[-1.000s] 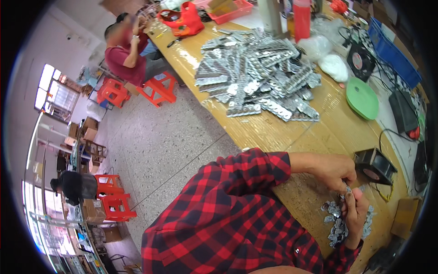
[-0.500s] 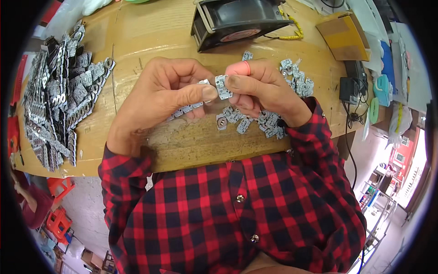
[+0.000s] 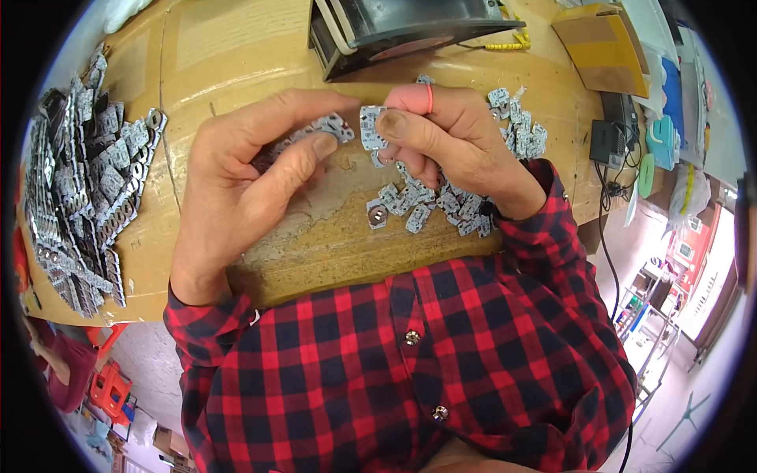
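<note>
A small square white circuit piece (image 3: 371,126) is pinched between the thumb and forefinger of the right hand (image 3: 445,138), held just above the wooden table (image 3: 236,47); it touches the end of a short strip of like pieces (image 3: 315,130), which is gripped between the thumb and curled fingers of the left hand (image 3: 252,181); both hands are thus closed, each on its own part, and the two parts meet at a joint midway between the thumbs. The grip so close to that joint on either side looks suited to bending or parting the piece at the seam, though that is only a judgement. A pink rubber finger cover (image 3: 414,98) is worn on the right forefinger, probably for grip or protection.

Under and just beyond the right hand a scatter of loose square pieces (image 3: 430,205) lies on the table, within easy reach of the fingers; well out past the left hand, at the table's far left edge, a heap of longer uncut strips (image 3: 75,189) is stacked.

Just ahead of both hands a black square fan (image 3: 394,27) stands tilted, with a yellow coiled lead (image 3: 505,43) beside it; further beyond the right hand a flat tan cardboard packet (image 3: 603,47) lies, plain in colour, any marking too small to tell; past it a small black box (image 3: 607,142) with cables and some blue and teal packages (image 3: 666,138) sit at the table's edge. Red and black checked sleeves (image 3: 544,213) cover both forearms.
</note>
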`<state>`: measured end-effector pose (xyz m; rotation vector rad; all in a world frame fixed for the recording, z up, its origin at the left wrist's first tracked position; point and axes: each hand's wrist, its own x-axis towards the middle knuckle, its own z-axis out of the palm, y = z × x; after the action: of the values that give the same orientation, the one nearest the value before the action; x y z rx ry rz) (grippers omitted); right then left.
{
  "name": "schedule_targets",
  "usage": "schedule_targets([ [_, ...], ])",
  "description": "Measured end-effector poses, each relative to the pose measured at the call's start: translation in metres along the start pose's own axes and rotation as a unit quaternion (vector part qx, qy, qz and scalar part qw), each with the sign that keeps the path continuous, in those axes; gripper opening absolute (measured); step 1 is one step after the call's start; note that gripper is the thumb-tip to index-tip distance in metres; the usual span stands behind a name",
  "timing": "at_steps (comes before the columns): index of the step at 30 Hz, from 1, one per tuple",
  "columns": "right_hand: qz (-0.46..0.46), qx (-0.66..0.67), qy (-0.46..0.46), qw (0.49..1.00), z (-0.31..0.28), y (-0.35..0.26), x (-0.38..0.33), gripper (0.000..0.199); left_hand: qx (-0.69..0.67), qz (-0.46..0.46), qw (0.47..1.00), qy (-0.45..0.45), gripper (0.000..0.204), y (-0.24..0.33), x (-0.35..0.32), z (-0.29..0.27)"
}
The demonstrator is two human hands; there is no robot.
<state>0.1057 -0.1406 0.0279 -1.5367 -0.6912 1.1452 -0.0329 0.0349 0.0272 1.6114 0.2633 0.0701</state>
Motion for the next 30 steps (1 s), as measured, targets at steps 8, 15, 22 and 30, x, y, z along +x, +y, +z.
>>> schedule_targets([
  [8, 0.023, 0.014, 0.004, 1.0, -0.001, -0.002, 0.003, 0.025, 0.109, 0.072, 0.991, 0.031, 0.016, -0.001, 0.001, -0.002],
  [15, -0.006, 0.02, 0.025, 0.999, 0.0, 0.002, 0.003, 0.025, 0.141, 0.089, 0.984, 0.07, 0.017, 0.002, 0.0, 0.004],
  [22, -0.02, -0.013, 0.019, 1.0, 0.001, 0.005, 0.002, 0.025, 0.153, 0.104, 0.981, 0.052, 0.016, 0.001, -0.001, 0.0],
  [30, -0.024, -0.008, 0.01, 1.0, 0.001, 0.002, 0.002, 0.026, -0.075, -0.034, 0.994, 0.065, 0.024, 0.006, -0.002, 0.009],
])
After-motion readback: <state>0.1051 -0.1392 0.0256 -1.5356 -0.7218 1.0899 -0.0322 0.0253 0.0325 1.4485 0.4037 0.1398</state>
